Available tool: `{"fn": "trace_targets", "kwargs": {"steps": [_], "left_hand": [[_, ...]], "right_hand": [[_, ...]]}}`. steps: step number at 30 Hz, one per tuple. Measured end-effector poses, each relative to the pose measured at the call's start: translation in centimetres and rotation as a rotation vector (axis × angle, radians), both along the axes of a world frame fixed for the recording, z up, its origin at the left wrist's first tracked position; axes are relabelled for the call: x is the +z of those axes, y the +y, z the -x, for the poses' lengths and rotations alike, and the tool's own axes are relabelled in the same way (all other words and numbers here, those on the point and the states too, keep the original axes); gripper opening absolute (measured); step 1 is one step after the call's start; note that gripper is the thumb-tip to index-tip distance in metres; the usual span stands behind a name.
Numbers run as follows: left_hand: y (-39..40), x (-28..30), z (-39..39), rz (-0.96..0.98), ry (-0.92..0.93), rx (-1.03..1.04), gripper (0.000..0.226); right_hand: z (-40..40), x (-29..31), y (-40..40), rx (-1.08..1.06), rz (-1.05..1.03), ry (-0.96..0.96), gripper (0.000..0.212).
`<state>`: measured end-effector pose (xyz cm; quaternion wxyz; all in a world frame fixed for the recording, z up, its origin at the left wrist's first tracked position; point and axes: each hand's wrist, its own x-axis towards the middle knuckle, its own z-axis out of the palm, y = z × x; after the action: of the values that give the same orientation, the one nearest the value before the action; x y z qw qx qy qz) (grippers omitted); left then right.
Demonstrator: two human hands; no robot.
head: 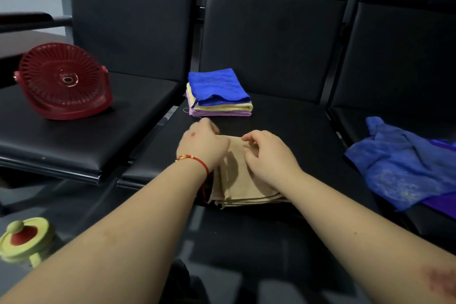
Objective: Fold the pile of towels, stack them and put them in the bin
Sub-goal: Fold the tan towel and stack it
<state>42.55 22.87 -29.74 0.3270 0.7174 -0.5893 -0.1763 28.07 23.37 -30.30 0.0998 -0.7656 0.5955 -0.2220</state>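
Observation:
A beige towel (237, 180), folded into several layers, lies on the middle black seat (296, 126). My left hand (202, 145) grips its far left edge with curled fingers. My right hand (269, 155) lies on top of it, fingertips curled and pinching the cloth near the far edge. Behind them stands a neat stack of folded towels (218, 92): blue on top, yellow in the middle, pink at the bottom. Unfolded blue and purple towels (404, 163) lie crumpled on the right seat. No bin is in view.
A red table fan (61, 81) stands on the left seat. A yellow-green lid with a red centre (23, 239) sits at the lower left. Black seat backs (271, 32) rise behind the seats.

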Motion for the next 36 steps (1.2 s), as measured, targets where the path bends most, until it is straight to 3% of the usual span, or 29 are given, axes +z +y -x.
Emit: {"fn": "trace_targets", "kwargs": {"steps": [3,5,7,9,13,15,18,23,26,29,33,35,36], "left_hand": [[0.0,-1.3,2.3,0.035,-0.325,-0.233,0.036],[0.1,-2.5,3.2,-0.136,-0.475,-0.367,0.048],[0.0,-3.4,3.1,-0.315,-0.471,-0.399,0.054],[0.0,-3.6,2.8,-0.363,-0.448,-0.394,0.057],[0.6,-2.9,2.3,-0.227,-0.521,-0.202,0.064],[1.0,-2.2,1.7,-0.186,-0.501,-0.042,0.066],[1.3,-1.0,0.4,-0.333,-0.438,0.056,0.076],[1.9,-0.5,0.1,-0.556,-0.187,0.033,0.089],[1.7,-0.7,0.6,-0.512,-0.158,-0.014,0.059],[1.7,-0.7,1.1,-0.447,-0.138,-0.051,0.023],[1.0,-0.9,1.8,-0.32,-0.011,-0.059,0.019],[0.3,-1.1,1.9,-0.254,0.136,-0.036,0.013],[-0.2,-1.2,1.8,-0.227,0.227,-0.013,0.022]], "right_hand": [[0.1,-1.3,-0.3,0.055,-0.072,0.155,0.041],[0.4,-2.6,-0.4,0.064,-0.174,0.275,0.049],[1.0,-3.2,-0.3,0.043,-0.238,0.316,0.052],[1.6,-3.3,-0.1,0.027,-0.265,0.345,0.055],[2.6,-3.6,0.5,-0.075,-0.244,0.244,0.063],[3.5,-3.7,0.9,-0.224,-0.184,0.136,0.068],[4.8,-3.5,1.3,-0.396,-0.169,0.077,0.066],[4.9,-2.9,1.8,-0.393,-0.162,0.052,0.042],[4.6,-2.4,2.1,-0.377,-0.065,-0.069,0.022],[4.3,-2.1,2.0,-0.346,-0.103,-0.259,0.02],[4.1,-1.8,0.9,-0.297,-0.1,-0.443,0.021],[4.0,-1.6,-0.1,-0.274,-0.095,-0.552,0.025],[4.1,-1.4,-0.7,-0.261,-0.097,-0.587,0.029]]}}
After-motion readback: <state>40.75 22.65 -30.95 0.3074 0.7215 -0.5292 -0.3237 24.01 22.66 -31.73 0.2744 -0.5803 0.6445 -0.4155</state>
